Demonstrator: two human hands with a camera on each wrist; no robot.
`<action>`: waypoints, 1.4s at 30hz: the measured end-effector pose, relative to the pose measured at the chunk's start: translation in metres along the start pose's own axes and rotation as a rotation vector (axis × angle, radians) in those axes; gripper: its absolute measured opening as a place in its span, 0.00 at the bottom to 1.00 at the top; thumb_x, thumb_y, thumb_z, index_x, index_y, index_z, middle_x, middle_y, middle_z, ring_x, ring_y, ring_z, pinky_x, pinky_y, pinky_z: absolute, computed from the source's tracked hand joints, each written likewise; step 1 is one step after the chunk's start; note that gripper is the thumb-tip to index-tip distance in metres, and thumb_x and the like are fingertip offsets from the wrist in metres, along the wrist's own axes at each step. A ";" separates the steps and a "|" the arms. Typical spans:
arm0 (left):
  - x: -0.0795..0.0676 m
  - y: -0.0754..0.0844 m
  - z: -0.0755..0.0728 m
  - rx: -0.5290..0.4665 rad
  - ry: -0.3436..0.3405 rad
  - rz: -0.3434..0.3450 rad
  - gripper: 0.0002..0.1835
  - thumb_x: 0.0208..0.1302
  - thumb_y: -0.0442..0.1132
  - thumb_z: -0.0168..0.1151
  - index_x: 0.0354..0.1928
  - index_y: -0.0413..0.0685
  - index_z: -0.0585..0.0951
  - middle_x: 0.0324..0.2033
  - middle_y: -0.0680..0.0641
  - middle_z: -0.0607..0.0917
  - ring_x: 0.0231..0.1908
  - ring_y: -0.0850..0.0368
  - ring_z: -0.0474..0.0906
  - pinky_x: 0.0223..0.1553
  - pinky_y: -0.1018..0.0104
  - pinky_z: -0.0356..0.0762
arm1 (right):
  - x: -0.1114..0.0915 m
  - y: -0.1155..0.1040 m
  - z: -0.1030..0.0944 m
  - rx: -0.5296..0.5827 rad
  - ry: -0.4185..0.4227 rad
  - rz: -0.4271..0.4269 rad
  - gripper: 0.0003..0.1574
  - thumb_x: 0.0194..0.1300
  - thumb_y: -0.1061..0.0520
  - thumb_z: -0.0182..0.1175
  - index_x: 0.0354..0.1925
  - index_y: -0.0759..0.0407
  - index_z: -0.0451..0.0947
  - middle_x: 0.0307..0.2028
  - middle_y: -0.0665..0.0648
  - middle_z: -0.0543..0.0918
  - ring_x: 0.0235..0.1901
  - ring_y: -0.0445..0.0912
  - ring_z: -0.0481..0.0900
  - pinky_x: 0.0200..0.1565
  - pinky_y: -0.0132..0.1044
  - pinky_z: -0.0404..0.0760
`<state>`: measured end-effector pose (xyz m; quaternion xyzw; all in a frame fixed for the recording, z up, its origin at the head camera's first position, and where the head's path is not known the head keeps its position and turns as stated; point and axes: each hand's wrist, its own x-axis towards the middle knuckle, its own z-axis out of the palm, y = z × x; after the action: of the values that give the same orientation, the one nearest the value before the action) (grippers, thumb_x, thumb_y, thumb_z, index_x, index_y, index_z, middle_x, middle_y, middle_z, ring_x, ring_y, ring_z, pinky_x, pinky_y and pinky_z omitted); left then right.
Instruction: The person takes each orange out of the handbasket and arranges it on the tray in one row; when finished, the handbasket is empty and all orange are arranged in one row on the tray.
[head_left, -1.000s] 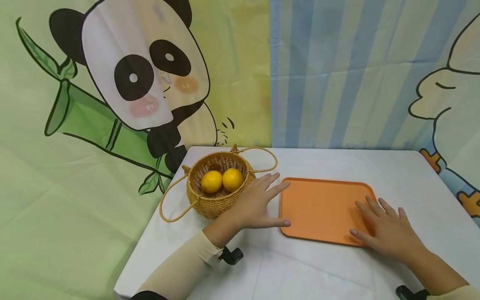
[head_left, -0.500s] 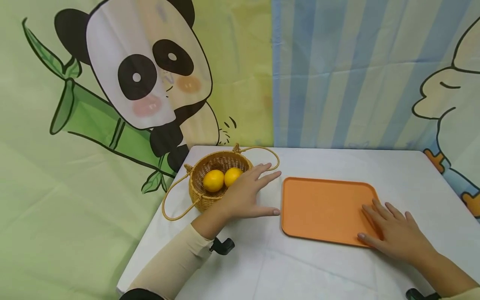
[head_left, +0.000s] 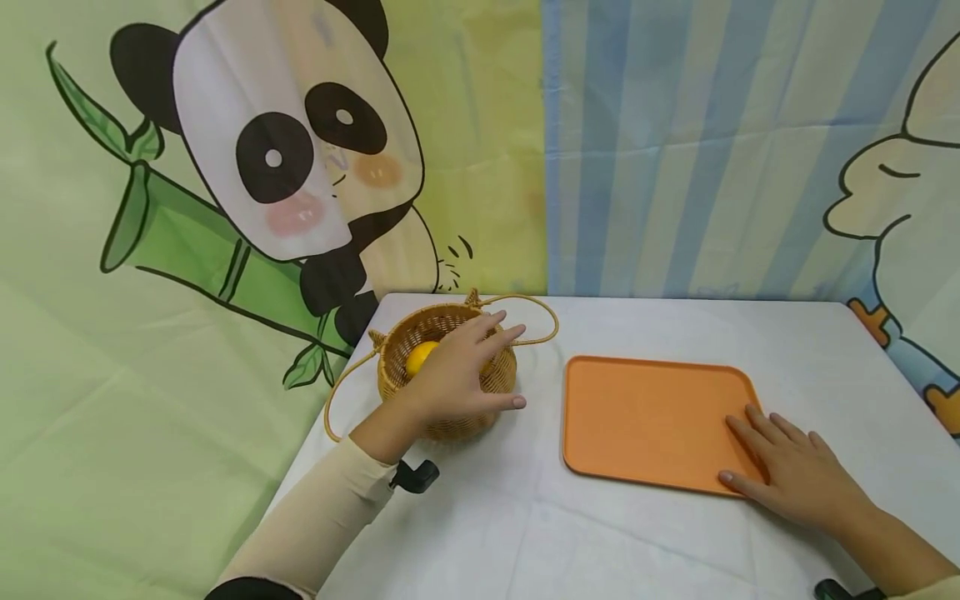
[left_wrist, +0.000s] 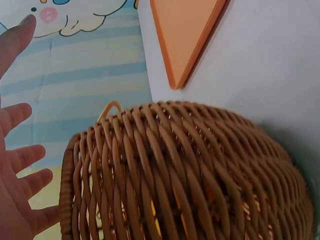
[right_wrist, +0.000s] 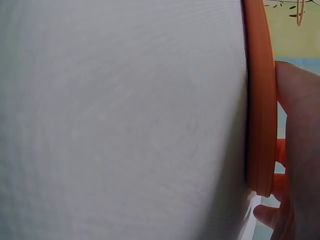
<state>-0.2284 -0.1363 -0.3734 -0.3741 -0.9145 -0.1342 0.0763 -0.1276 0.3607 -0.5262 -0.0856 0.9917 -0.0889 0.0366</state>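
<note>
My left hand (head_left: 450,375) hovers over the round wicker basket (head_left: 459,429), its fingers spread and the thumb pointing right. Inside the basket one round yellow-orange fruit (head_left: 420,357) shows; the hand covers the second one. In the left wrist view the woven basket wall (left_wrist: 170,160) fills the lower part, with the spread left fingers (left_wrist: 25,157) at the left edge. My right hand (head_left: 798,475) rests at the right edge of the flat orange tray (head_left: 652,425), fingers fairly straight. The right wrist view shows the right thumb against the tray's rim (right_wrist: 262,115).
Two thin looped handles stick out from the basket, one toward the back right (head_left: 551,321), one toward the front left (head_left: 330,408). A white cloth (head_left: 600,542) covers the table. Printed curtains (head_left: 675,150) hang behind and to the left.
My left hand has moved left from near the tray to over the basket, now covering one fruit. The right hand stays almost still at the tray's edge.
</note>
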 end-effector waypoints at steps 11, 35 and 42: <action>-0.005 -0.021 -0.012 -0.029 -0.035 -0.130 0.54 0.59 0.74 0.71 0.84 0.66 0.64 0.83 0.48 0.59 0.80 0.43 0.57 0.75 0.37 0.60 | -0.001 0.007 0.002 0.019 0.030 -0.041 0.65 0.67 0.19 0.60 0.80 0.64 0.63 0.79 0.76 0.58 0.71 0.79 0.57 0.61 0.85 0.53; 0.012 -0.067 -0.035 -0.030 -0.207 -0.265 0.51 0.61 0.75 0.68 0.83 0.66 0.65 0.82 0.43 0.61 0.79 0.38 0.58 0.71 0.31 0.64 | -0.002 0.007 0.002 0.036 0.020 -0.048 0.64 0.68 0.22 0.62 0.79 0.67 0.63 0.78 0.78 0.59 0.73 0.78 0.57 0.65 0.83 0.53; 0.017 -0.068 -0.042 -0.002 -0.251 -0.265 0.50 0.63 0.76 0.65 0.82 0.63 0.67 0.81 0.43 0.64 0.79 0.39 0.60 0.72 0.32 0.64 | -0.003 0.006 0.002 0.099 0.019 -0.068 0.64 0.69 0.25 0.63 0.80 0.69 0.60 0.79 0.79 0.56 0.76 0.77 0.53 0.70 0.78 0.50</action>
<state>-0.2871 -0.1841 -0.3420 -0.2642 -0.9580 -0.0961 -0.0572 -0.1256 0.3663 -0.5294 -0.1165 0.9829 -0.1400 0.0285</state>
